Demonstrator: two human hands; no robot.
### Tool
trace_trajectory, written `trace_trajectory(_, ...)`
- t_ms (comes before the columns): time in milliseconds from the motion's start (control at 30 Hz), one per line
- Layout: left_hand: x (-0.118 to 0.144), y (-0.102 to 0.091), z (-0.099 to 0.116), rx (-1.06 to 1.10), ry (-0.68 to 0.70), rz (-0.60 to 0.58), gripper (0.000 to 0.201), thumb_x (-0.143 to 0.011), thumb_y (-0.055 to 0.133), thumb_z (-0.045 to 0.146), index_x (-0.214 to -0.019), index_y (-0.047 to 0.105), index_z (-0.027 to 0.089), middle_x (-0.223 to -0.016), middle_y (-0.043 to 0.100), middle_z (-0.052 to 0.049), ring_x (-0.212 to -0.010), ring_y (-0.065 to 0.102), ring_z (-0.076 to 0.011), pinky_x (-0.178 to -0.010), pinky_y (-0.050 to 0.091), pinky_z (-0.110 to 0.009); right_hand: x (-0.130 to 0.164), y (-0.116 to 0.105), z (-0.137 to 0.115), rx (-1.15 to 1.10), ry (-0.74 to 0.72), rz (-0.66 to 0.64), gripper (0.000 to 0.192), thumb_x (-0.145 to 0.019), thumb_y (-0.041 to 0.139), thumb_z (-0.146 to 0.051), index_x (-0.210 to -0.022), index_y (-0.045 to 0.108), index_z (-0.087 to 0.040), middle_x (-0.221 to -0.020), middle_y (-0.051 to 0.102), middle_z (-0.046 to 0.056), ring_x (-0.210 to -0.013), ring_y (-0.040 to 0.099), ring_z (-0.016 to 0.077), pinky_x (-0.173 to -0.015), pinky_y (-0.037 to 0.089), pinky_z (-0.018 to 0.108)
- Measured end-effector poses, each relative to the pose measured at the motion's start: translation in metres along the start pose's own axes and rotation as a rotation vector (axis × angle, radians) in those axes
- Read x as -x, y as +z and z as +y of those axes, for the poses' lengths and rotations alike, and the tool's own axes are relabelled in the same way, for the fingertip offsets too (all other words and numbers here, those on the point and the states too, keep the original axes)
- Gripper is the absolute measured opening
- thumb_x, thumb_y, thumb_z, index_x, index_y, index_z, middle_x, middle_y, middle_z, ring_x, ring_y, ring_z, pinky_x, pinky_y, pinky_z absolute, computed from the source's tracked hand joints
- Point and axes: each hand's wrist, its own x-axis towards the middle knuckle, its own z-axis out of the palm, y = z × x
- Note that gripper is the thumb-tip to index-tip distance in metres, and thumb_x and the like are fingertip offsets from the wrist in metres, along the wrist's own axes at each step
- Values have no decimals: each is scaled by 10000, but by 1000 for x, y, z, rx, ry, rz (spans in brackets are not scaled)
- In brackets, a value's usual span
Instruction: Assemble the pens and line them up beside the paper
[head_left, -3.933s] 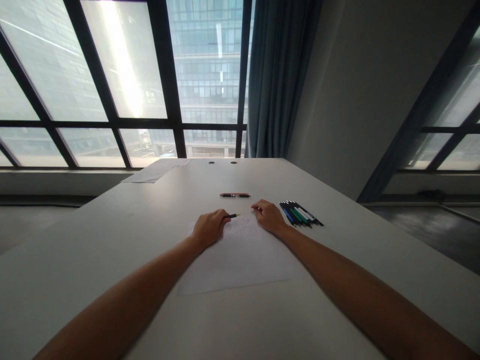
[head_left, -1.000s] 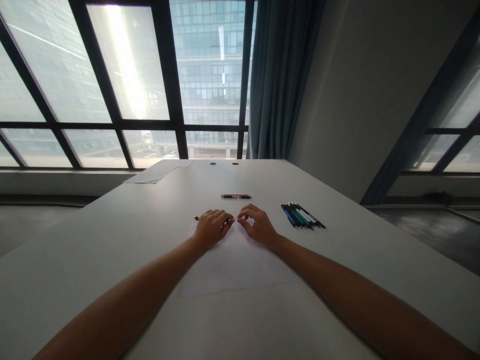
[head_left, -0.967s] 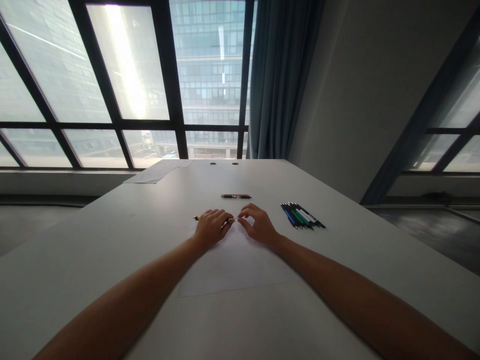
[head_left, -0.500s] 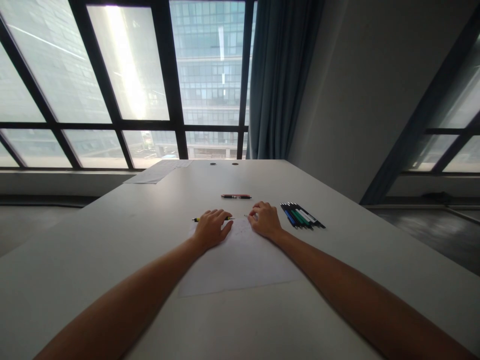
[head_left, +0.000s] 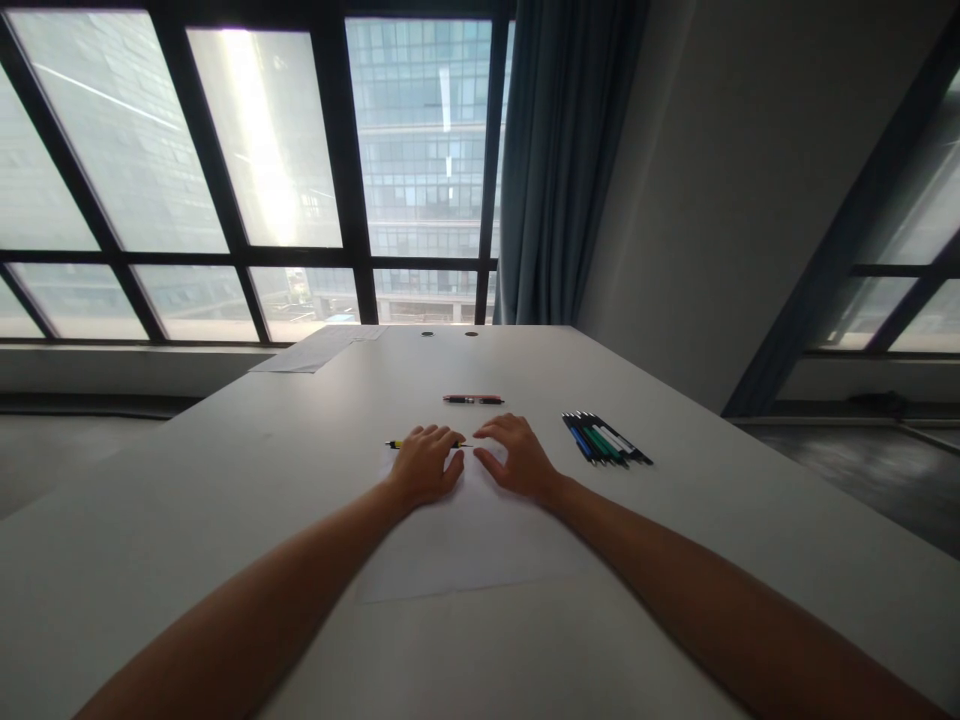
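A smooth sheet of white paper (head_left: 472,555) lies flat on the pale, matte table (head_left: 465,650), its near edge closest to the viewer. Both hands rest at its far end. The left hand (head_left: 429,466) lies palm down over a slim yellow-and-black pen (head_left: 395,443), thumb spread from the loosely bent fingers; whether it grips cannot be told. The pen's long axis runs sideways, nearly level, its narrow tip pointing right, toward the right hand (head_left: 516,458). That hand's thumb and forefinger stand apart in an open curve beside the tip. To the right, slender black, blue, green and white pens (head_left: 606,438) lie slanting side by side. Farther away, a red-and-black pen (head_left: 474,399) lies crosswise; beyond hangs a folded blue fabric curtain (head_left: 570,170)
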Motion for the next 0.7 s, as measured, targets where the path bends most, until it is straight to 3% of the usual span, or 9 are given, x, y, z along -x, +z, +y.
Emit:
trace_trajectory(167, 0, -1, 1, -17, 4, -18, 210, -883, 510, 270, -1010, 651, 180, -860, 689, -60, -804, 615, -216, -736, 427, -363, -1, 5, -10, -35, -49, -22, 89, -901, 586, -214, -863, 665, -204, -871, 686, 53, -863, 579, 207, -830, 379, 374)
trace_trajectory(433, -2, 4, -6, -104, -121, -6, 307, -998, 387, 322, -892, 642, 189, -826, 689, -58, -764, 614, -190, -699, 394, -322, 0, -3, 19, -228, 212, 236, 161, -826, 506, -209, -666, 532, -210, -745, 600, 19, -752, 564, 184, -746, 435, 329)
trace_trajectory(700, -2, 5, -9, -118, -92, 49, 301, -1000, 393, 340, -900, 636, 192, -830, 685, -52, -762, 608, -188, -691, 385, -325, 1, -3, 23, -228, 218, 234, 175, -857, 531, -229, -687, 562, -201, -743, 601, 27, -727, 570, 179, -723, 449, 319)
